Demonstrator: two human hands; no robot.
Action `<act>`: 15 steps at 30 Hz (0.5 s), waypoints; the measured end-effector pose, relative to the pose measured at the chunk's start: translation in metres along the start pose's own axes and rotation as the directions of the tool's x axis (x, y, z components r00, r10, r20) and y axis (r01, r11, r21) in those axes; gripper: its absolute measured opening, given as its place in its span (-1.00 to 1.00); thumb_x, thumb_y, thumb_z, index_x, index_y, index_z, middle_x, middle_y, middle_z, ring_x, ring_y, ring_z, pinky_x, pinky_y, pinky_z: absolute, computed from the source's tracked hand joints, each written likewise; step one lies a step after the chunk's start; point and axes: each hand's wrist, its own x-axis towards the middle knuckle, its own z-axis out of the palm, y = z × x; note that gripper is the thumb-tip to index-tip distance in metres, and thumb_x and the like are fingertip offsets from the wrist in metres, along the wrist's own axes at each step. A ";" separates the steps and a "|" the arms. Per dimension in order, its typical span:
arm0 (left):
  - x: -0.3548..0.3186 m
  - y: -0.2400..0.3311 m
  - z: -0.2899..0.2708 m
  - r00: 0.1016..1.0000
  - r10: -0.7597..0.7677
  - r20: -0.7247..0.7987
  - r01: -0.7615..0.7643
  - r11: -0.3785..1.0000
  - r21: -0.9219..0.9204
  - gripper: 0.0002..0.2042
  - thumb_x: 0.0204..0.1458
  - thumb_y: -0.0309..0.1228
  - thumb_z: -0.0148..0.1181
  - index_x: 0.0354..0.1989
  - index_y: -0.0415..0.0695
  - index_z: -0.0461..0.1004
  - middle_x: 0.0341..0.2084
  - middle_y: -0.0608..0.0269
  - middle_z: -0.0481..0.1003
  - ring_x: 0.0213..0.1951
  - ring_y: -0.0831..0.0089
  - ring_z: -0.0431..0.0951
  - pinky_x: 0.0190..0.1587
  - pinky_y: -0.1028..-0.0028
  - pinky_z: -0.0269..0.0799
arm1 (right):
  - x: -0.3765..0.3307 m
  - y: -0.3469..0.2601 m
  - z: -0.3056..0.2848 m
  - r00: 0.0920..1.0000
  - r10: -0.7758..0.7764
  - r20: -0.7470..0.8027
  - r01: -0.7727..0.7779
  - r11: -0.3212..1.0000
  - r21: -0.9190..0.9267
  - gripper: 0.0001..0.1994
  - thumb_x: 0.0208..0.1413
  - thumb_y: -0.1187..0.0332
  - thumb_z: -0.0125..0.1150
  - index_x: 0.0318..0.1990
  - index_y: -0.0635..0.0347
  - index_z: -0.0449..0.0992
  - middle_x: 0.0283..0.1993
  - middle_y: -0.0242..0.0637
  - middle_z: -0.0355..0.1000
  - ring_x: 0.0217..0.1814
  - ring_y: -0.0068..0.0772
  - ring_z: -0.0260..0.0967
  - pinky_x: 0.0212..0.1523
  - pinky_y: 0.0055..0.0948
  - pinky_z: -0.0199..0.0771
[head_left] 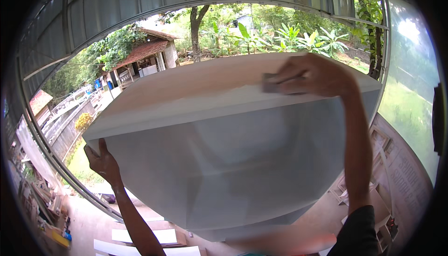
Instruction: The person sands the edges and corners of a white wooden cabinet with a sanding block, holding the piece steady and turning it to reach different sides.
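A large box-like furniture piece [224, 162] fills the middle, its front face smooth, grey and slightly glossy. Its upper face [186, 81] is pale with a tan, chalky-looking patch. My left hand [103, 162] grips the left edge near the upper corner, thumb on the front and fingers around the side. On the right, my right hand [315, 76] is closed around a small grey block [270, 83], which looks like a sanding block. The block lies against the upper face near its front edge; motion blurs it, so its exact kind is unclear.
White boards [144, 236] lie on the floor at lower left. Wooden scraps and frames [380, 139] lean along the right wall, beside a translucent panel [410, 79]. Clutter [51, 209] stands at far left. A metal-framed opening looks onto a yard with a tiled-roof house [144, 53].
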 end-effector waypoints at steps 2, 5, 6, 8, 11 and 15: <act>-0.001 -0.001 0.001 1.000 0.003 -0.014 -0.004 1.000 -0.029 -0.61 0.29 -0.15 0.32 -0.02 -0.28 0.48 -0.23 0.03 0.62 -0.22 0.24 0.60 -0.07 0.28 0.51 | -0.040 0.042 -0.030 0.986 0.159 -0.041 -0.158 0.987 0.016 -0.63 0.12 0.28 0.47 0.11 0.07 0.70 0.10 -0.22 0.61 0.10 -0.30 0.57 0.23 -0.28 0.46; 0.005 -0.007 0.007 1.000 0.019 -0.020 -0.019 1.000 -0.007 -0.58 0.28 -0.12 0.33 -0.01 -0.28 0.49 -0.22 0.01 0.62 -0.22 0.23 0.60 -0.07 0.27 0.51 | -0.035 0.050 -0.035 0.999 0.036 0.006 -0.037 0.999 0.038 -0.65 0.14 0.31 0.46 0.11 0.03 0.71 0.11 -0.21 0.61 0.10 -0.29 0.57 0.22 -0.29 0.47; 0.011 -0.010 0.011 0.999 0.032 -0.015 -0.032 0.999 -0.031 -0.57 0.27 -0.11 0.33 0.00 -0.29 0.49 -0.21 0.01 0.62 -0.22 0.23 0.61 -0.07 0.27 0.51 | -0.018 0.038 -0.027 0.999 -0.025 -0.021 0.025 1.000 0.004 -0.65 0.14 0.31 0.46 0.11 0.01 0.71 0.11 -0.22 0.61 0.11 -0.29 0.57 0.22 -0.29 0.47; 0.019 -0.016 0.013 0.999 0.020 -0.047 -0.017 0.998 0.059 -0.55 0.27 -0.10 0.34 0.03 -0.29 0.49 -0.19 0.00 0.63 -0.21 0.21 0.61 -0.06 0.28 0.51 | 0.031 -0.003 0.002 0.976 -0.220 -0.003 0.219 0.975 -0.021 -0.59 0.17 0.06 0.45 0.14 -0.05 0.69 0.15 -0.23 0.61 0.13 -0.23 0.58 0.20 -0.26 0.52; 0.024 -0.022 0.015 0.999 0.015 -0.030 -0.013 0.998 0.066 -0.53 0.28 -0.10 0.33 0.09 -0.29 0.49 -0.12 -0.03 0.64 -0.16 0.18 0.62 -0.03 0.27 0.50 | 0.099 -0.077 0.049 0.864 -0.502 0.036 0.475 0.836 0.274 -0.60 0.16 0.03 0.36 0.08 -0.04 0.72 -0.05 -0.22 0.71 -0.14 -0.27 0.63 -0.05 -0.34 0.58; 0.027 -0.022 0.013 1.000 -0.008 -0.015 0.009 0.998 0.064 -0.58 0.30 -0.17 0.30 0.12 -0.26 0.49 -0.05 -0.05 0.63 -0.10 0.13 0.64 -0.01 0.24 0.52 | 0.107 -0.087 0.061 0.856 -0.517 -0.028 0.506 0.824 0.253 -0.62 0.20 0.01 0.32 0.11 -0.16 0.70 -0.09 -0.27 0.72 -0.31 -0.35 0.56 -0.20 -0.32 0.58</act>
